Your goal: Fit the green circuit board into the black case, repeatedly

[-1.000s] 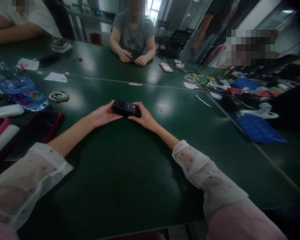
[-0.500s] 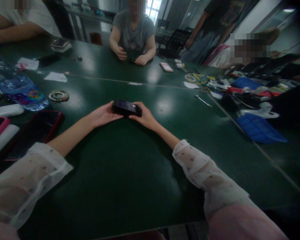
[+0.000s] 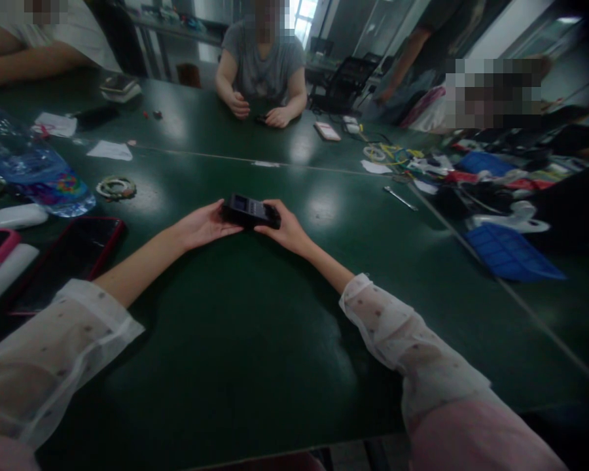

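Between my two hands is a small black handheld device [image 3: 250,210] with a little screen and a row of small buttons on its upper face. My left hand [image 3: 207,224] grips its left end, thumb along the near top edge and fingers beneath. Around the right end, my right hand [image 3: 285,226] is closed, with the thumb on the near side and fingers at the far side. The device sits low over the green table [image 3: 235,327]; whether it touches the surface I cannot tell. Its underside is hidden.
To the left are a water bottle [image 3: 39,170], a dark phone with a red edge [image 3: 73,255], a white case [image 3: 20,216] and a beaded bracelet [image 3: 116,188]. On the right lie a wrench [image 3: 400,198], a blue tray [image 3: 510,252] and tangled cables [image 3: 392,154]. Other people sit around the table.
My hands and the device stay almost in place. The standing person at the back right has shifted slightly to the right.
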`<state>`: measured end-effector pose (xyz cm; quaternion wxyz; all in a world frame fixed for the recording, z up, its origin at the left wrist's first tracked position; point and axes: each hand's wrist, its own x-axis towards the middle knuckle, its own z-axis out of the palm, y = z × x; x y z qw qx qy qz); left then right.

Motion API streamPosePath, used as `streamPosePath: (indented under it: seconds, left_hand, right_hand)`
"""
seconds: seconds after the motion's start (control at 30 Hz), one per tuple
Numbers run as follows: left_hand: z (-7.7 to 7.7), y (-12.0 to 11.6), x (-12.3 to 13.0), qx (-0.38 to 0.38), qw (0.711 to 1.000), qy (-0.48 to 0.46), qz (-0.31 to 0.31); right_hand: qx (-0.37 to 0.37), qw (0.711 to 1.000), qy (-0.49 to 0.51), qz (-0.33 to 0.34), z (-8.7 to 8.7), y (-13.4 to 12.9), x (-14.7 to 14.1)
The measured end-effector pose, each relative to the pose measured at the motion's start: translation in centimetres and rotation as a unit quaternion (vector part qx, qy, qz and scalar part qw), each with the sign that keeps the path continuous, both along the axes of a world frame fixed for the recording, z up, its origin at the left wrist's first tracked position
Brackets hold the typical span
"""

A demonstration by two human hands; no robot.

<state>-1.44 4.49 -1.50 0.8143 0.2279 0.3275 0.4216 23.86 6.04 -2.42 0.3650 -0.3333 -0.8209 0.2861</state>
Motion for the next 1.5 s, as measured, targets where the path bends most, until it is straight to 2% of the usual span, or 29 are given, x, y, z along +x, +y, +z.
streamPosePath:
  seconds: [0.53,0.77,1.07,1.33,1.5]
  left_hand:
    - [0.31,-0.25,0.27,0.004,0.999,0.024,0.022]
    - [-0.06,0.01,0.12,0.018,1.000,0.018,0.010]
    - [-0.02,-0.20,0.11,0.085,0.995,0.044,-0.020]
    - [0.52,-0.49,0.57,0.068,0.996,0.056,0.011]
    - [0.41,-0.41,0.41,0.073,0.996,0.046,-0.005]
  right_hand:
    - [0.004,1.000,0.016,-0.018,-0.37,0.29,0.01]
    - [-0.006,0.999,0.039,-0.017,-0.27,0.32,0.12]
    - [-0.039,0.998,0.044,-0.022,-0.15,0.37,0.19]
    - [-0.049,0.996,0.071,-0.026,-0.32,0.58,0.23]
    - [-0.058,0.995,0.083,-0.024,0.28,0.82,0.29]
